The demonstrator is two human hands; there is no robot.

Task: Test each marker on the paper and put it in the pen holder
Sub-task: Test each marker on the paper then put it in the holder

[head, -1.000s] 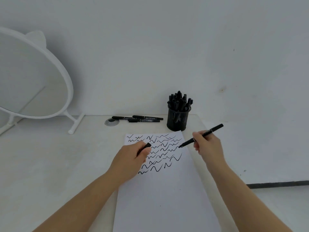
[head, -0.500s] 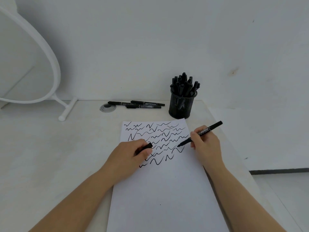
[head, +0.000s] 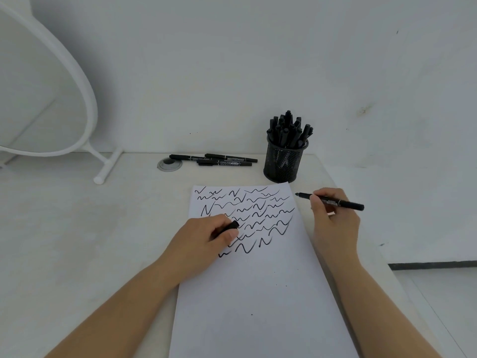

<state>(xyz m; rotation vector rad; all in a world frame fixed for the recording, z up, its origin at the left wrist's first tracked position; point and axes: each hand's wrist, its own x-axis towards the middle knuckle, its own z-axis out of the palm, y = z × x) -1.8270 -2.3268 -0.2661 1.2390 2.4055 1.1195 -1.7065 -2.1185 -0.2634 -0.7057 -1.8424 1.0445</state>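
— Where are the two hands?

— The left hand (head: 204,241) lies on the paper (head: 260,293), knuckles up, on top of some of the black squiggles. Its fingers are curled round a small black cap (head: 231,226), and the thumb presses on it. The cap's end pokes out toward the right.

— And the other one?

— The right hand (head: 334,219) is past the right edge of the paper. It pinches a black marker (head: 330,201) between the thumb and the fingers. The marker lies almost flat, with its bare tip pointing left, just beside the paper's top right corner. The back end sticks out to the right of the hand. I cannot tell if the tip touches the desk.

— How do the arms go?

— Both bare arms come up from the bottom. The left one slants in from the left and crosses the paper's left edge. The right one runs along the paper's right side.

— Where do the markers go?

— In the black mesh pen holder (head: 284,164), which stands just behind the paper's top right corner. Lots of markers stand in it. Three more markers (head: 219,160) lie flat on the white desk (head: 77,228) to its left, near the wall, beside a round grey cap (head: 169,164) in the desk.

— Anything else?

— A round white mirror (head: 38,86) leans at the far left.
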